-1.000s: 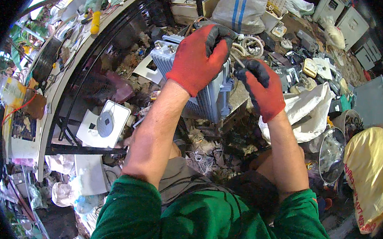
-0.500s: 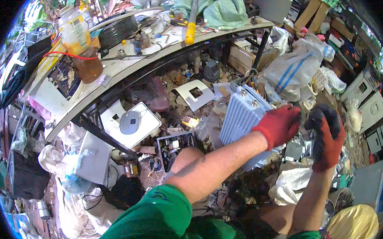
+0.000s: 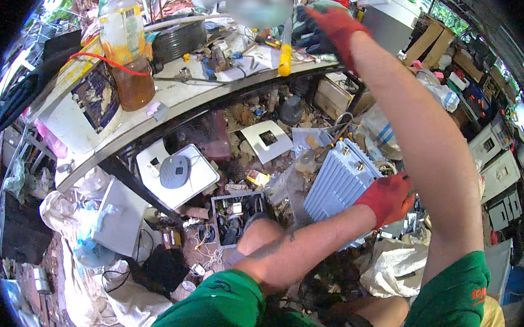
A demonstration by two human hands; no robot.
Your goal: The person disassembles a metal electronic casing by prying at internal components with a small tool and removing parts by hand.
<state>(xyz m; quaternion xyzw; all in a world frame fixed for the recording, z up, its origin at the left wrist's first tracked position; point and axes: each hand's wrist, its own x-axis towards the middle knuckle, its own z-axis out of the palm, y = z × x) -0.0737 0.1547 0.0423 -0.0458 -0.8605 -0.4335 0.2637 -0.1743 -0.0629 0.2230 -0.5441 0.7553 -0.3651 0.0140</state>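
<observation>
A blue-grey finned metal housing [image 3: 341, 184] stands tilted on the ground before me, with round connectors on its top end. My left hand [image 3: 390, 200], in a red glove, is closed at the housing's right edge; whatever its curled fingers hold is hidden. My right hand [image 3: 332, 33], in a red glove with dark fingers, stretches over the far worktable. Its fingers look apart and are beside a long tool with a yellow grip [image 3: 285, 60], whose end juts past the table's front edge. I see no firm grasp on that tool.
The curved worktable [image 3: 176, 84] carries a jar of brown liquid [image 3: 134, 84], a black coil [image 3: 179, 39] and small parts. Below lie a white panel with a grey oval device [image 3: 175, 172] and an opened metal case [image 3: 234, 217]. White sacks [image 3: 398, 264] and scrap surround me.
My right hand has swung from beside the housing up and left to the worktable. The left hand has lowered slightly along the housing's right side. The view has shifted a little.
</observation>
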